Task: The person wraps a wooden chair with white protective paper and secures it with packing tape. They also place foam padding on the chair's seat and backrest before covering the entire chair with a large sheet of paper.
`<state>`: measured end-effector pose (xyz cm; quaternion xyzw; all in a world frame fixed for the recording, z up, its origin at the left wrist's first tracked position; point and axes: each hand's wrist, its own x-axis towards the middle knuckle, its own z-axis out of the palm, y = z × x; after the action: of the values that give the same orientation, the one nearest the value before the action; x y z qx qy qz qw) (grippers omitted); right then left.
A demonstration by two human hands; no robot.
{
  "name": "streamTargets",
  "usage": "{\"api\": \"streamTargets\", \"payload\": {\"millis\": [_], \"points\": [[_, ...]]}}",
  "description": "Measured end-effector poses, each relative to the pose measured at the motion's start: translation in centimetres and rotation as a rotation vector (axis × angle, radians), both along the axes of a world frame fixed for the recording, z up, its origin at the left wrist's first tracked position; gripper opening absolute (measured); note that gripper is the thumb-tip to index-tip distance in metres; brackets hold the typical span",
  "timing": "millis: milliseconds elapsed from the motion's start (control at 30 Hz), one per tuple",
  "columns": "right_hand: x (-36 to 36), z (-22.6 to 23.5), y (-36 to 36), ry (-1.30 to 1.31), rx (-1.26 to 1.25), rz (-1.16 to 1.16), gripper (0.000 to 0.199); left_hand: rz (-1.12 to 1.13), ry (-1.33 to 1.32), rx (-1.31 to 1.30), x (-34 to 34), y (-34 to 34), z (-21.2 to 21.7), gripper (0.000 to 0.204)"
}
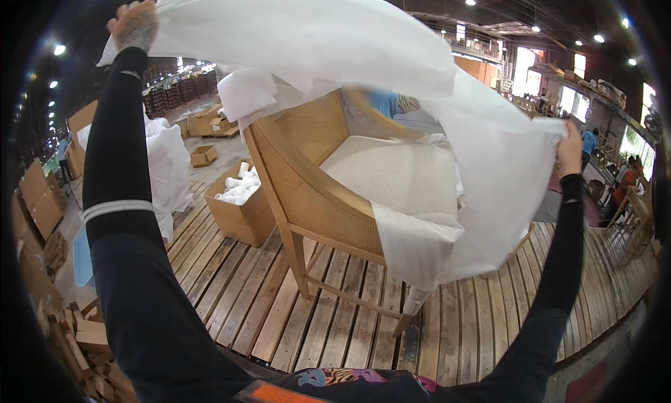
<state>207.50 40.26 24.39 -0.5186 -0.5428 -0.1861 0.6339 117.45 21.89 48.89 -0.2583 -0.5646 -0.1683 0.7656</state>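
A large white sheet (pixel 307 36) billows in the air above a wooden chair, stretched between my two raised hands. My left hand (pixel 134 26) is closed on the sheet's edge at the upper left. At the right, my right hand (pixel 570 150) grips another edge of it. Below stands the chair (pixel 314 200), with woven cane sides, a curved wooden arm and a pale beige seat cushion (pixel 391 169). White wrapping (pixel 412 242) covers its near front corner and leg, and another white wrap (pixel 248 96) sits on the top of its back. The sheet hides part of the chair's far side.
The chair stands on a slatted wooden platform (pixel 279 326). Beside it is a cardboard box (pixel 241 218) holding white rolls. White-draped furniture (pixel 164 158) and a small open box (pixel 203 156) are farther left. Cardboard scraps (pixel 87 340) pile at lower left; people (pixel 629 176) are at far right.
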Motion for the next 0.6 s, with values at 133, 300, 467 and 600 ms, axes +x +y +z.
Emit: {"api": "streamTargets", "payload": {"millis": [133,300,467,600], "points": [[-2.1,8.4,-11.7,-0.018,-0.27,0.433,0.032,0.068,-0.256,0.006,-6.9,-0.9,-3.5,0.022],[-4.1,11.7,-18.8,0.195,-0.174,0.497,0.027,-0.358,-1.094,-0.082,-10.6,-0.8,-7.3,0.05],[-5.0,19.8,-21.5,-0.157,0.104,0.205,0.028,-0.397,-0.211,0.115,-0.5,-0.2,-11.2,0.053],[-8.2,23.8,-20.9,-0.344,0.041,0.088,0.03,-0.95,-0.009,-0.695,9.4,-0.2,-19.8,0.035]]}}
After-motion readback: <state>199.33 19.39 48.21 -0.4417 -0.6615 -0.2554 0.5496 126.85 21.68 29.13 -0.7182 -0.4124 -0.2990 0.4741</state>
